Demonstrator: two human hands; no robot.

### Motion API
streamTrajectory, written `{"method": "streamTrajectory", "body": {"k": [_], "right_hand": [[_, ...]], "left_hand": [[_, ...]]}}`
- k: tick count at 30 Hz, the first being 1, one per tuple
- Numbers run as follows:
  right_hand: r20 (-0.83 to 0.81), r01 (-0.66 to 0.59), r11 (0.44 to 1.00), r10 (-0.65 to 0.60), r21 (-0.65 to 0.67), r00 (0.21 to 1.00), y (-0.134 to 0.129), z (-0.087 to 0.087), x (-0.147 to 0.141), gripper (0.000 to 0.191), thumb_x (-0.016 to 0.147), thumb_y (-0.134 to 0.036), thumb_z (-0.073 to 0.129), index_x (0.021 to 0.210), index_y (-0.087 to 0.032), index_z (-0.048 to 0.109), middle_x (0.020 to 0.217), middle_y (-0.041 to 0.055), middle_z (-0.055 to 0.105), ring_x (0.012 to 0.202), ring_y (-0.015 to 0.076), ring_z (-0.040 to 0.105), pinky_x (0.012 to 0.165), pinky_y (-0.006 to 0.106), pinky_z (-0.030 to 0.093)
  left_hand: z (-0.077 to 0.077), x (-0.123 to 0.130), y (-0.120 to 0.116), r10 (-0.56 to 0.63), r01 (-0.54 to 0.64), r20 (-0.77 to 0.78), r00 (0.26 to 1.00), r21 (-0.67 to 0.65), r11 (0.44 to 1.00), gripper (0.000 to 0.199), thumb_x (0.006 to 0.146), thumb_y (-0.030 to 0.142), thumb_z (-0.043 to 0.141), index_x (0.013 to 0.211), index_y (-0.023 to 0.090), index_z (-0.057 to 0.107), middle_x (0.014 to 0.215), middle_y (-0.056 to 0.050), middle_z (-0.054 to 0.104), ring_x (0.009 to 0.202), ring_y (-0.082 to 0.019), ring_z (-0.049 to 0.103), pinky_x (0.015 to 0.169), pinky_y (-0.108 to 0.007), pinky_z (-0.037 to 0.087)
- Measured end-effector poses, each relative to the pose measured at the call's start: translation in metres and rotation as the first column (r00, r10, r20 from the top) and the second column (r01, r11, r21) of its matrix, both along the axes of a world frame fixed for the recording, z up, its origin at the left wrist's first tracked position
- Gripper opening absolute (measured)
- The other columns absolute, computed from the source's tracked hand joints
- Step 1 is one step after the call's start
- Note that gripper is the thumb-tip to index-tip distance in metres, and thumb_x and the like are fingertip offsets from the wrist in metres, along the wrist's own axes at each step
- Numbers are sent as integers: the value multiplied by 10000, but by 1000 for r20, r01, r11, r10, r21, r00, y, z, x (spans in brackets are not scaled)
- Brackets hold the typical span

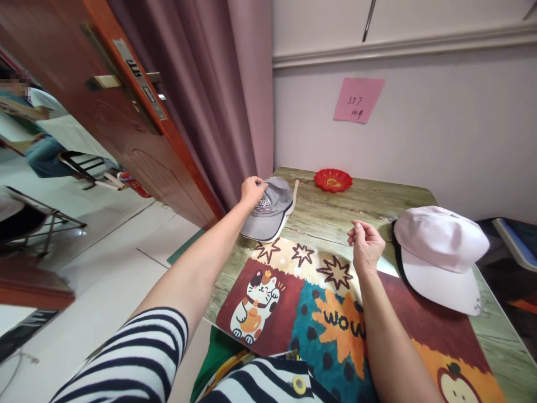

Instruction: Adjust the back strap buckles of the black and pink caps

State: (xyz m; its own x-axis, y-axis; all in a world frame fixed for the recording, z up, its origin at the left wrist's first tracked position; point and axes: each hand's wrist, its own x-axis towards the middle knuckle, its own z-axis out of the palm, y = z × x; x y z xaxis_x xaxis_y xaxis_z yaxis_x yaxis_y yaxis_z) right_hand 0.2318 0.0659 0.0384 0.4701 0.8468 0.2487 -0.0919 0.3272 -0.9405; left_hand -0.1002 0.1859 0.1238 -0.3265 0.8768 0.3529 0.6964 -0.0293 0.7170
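Note:
My left hand (253, 191) reaches to the far left of the table and pinches the crown of a grey baseball cap (277, 197). White script lettering and a dark-edged brim show on that cap, and a second, cream-coloured edge shows beneath it. Above the middle of the table, my right hand (366, 245) is loosely closed, thumb against the curled fingers, with nothing visible in it. To its right sits a pale pink and white cap (440, 246), brim toward me, with small metal rings on the brim's edge.
A patterned mat (285, 313) covers the near part of the wood-grain table (377, 198). At the back lies a red scalloped dish (333, 180). A pink note (359, 101) is on the wall. To the left are a curtain (247, 84), a door (138, 145) and a seated person.

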Motion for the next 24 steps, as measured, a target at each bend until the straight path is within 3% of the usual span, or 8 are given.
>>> {"method": "streamTrajectory", "body": {"k": [3, 6, 10, 13, 17, 19, 21, 24], "right_hand": [[-51, -69, 998, 69, 9, 996, -3, 12, -3, 350, 819, -484, 743, 932, -154, 714, 634, -16, 618, 464, 79, 493, 424, 207, 375], [-73, -225, 974, 222, -38, 972, -7, 24, -4, 369, 809, -498, 765, 953, -161, 722, 668, -9, 635, 501, 86, 523, 457, 210, 419], [-105, -413, 905, 403, -100, 909, -14, 37, -8, 473, 821, -577, 745, 1088, -187, 709, 968, 76, 744, 807, 164, 703, 731, 289, 580], [-133, -491, 869, 480, -65, 867, -19, 48, -12, 606, 841, -704, 643, 1211, -224, 660, 1202, 101, 726, 1100, 224, 699, 928, 352, 564], [-167, -566, 824, 558, -2, 813, -29, 68, -11, 627, 836, -741, 602, 1200, -234, 657, 1234, 81, 720, 1128, 255, 688, 919, 374, 568], [-200, -548, 836, 542, 24, 817, -35, 79, -6, 527, 808, -615, 709, 1163, -227, 669, 1203, 66, 730, 1099, 261, 693, 888, 366, 575], [-231, -531, 846, 525, 42, 819, -40, 88, 0, 452, 766, -464, 771, 1140, -230, 676, 1159, 41, 739, 1073, 254, 698, 878, 352, 573], [-272, -548, 835, 538, 48, 797, -47, 94, 10, 408, 709, -332, 777, 1096, -237, 691, 1080, 4, 746, 977, 214, 714, 839, 311, 570]], "left_hand": [[11, -2, -13, -54, 52, 198, 979, 14, 999, 97, 707, 219, 708, 773, 148, 696, 733, -34, 683, 689, -166, 605, 716, -292, 484], [33, 6, -34, -173, 158, 305, 937, 75, 985, 127, 674, 193, 712, 776, 125, 676, 709, -21, 660, 644, -144, 589, 665, -275, 486], [80, 35, -70, -373, 334, 241, 896, 189, 923, 206, 703, 228, 741, 851, 105, 669, 885, -34, 702, 830, -169, 655, 781, -302, 531], [103, 70, -97, -463, 427, 178, 868, 205, 880, 196, 763, 251, 721, 880, 107, 656, 983, -29, 688, 947, -187, 673, 834, -331, 551], [99, 111, -132, -565, 545, 225, 794, 150, 825, 155, 778, 237, 728, 817, 115, 641, 934, -28, 674, 880, -171, 683, 785, -322, 569], [90, 122, -146, -624, 632, 330, 708, 97, 769, 182, 770, 260, 758, 793, 127, 635, 920, -38, 681, 856, -176, 691, 762, -324, 575], [79, 126, -157, -686, 734, 420, 594, 65, 676, 232, 764, 312, 790, 764, 138, 636, 962, -54, 697, 912, -205, 704, 797, -345, 578], [64, 124, -160, -717, 781, 507, 478, 128, 612, 338, 858, 446, 698, 714, 146, 640, 1058, -77, 713, 1010, -232, 699, 889, -383, 565]]}}
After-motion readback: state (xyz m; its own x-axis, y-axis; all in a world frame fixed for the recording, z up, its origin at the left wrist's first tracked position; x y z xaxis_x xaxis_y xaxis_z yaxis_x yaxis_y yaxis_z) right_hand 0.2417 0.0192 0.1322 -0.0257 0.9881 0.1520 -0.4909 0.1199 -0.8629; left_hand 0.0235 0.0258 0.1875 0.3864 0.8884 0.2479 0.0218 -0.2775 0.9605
